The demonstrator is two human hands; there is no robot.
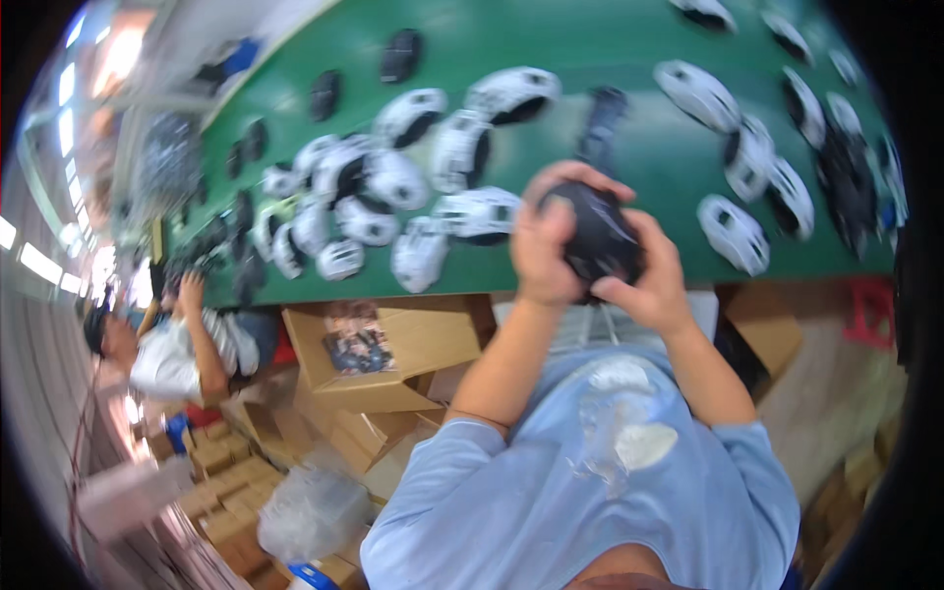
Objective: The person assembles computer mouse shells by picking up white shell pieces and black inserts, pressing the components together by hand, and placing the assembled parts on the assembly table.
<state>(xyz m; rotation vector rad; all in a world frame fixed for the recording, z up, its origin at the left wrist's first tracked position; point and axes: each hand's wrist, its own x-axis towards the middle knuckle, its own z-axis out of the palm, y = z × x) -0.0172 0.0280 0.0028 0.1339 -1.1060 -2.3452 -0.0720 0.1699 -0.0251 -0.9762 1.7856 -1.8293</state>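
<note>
Both my hands are raised over the near edge of the green table and wrap a rounded, glossy black shell-like piece (592,236). My left hand (547,234) grips its left side, the thumb lying across its face. On the other side my right hand (653,270) curls around the lower right, thumb near the bottom edge. Two thin pale strands hang below the piece. Just beyond it lies a dark elongated piece (602,123), blurred. White curved shells with dark undersides, such as this one (479,214), lie left of my hands; another (734,234) rests to the right.
More white and black pieces cover the green table (551,39). Below its edge stand an open cardboard box (423,339) and another box (762,329). A co-worker (187,354) works at the far left. A clear plastic bag (310,516) sits near stacked cartons; a pink stool (869,313) stands right.
</note>
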